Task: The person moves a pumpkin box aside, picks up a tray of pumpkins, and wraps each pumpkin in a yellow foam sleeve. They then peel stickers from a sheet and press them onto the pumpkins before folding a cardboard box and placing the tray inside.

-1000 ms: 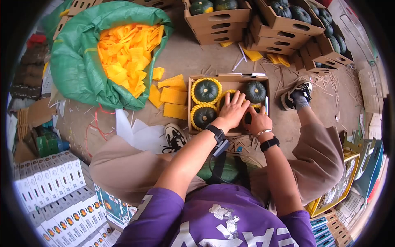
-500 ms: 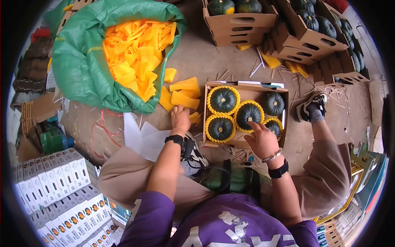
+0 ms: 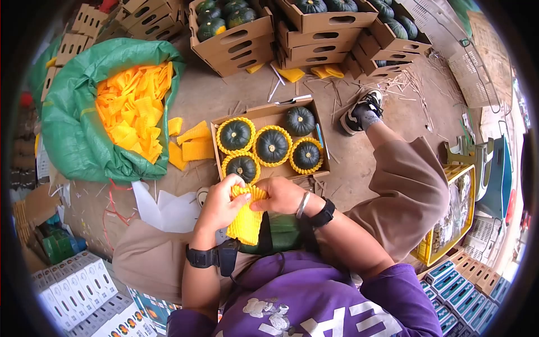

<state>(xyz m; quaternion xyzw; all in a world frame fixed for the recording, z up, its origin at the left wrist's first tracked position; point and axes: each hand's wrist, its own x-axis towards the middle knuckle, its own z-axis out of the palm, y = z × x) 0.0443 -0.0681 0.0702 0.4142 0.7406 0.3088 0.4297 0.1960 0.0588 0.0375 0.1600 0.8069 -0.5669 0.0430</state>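
Observation:
A yellow foam net (image 3: 245, 223) hangs between my two hands, just in front of the carton. My left hand (image 3: 220, 203) pinches its upper left edge, and my right hand (image 3: 278, 195) grips the upper right edge. In the open cardboard carton (image 3: 321, 115) lie several dark green squashes. The one at the back right (image 3: 300, 121) has no net around it; the others, such as the middle squash (image 3: 272, 146), sit in yellow nets. Loose flat nets (image 3: 197, 150) lie on the floor left of the carton.
A green sack (image 3: 67, 118) full of yellow nets (image 3: 135, 106) stands at the left. Stacked cartons of squashes (image 3: 236, 48) stand behind. My shoe (image 3: 364, 111) is right of the carton. A yellow crate (image 3: 469, 213) is at the right, white boxes (image 3: 78, 289) at the lower left.
My left hand has come back from the loose nets, and my right hand has left the squashes. Both now hold one net together. The view has shifted to the right.

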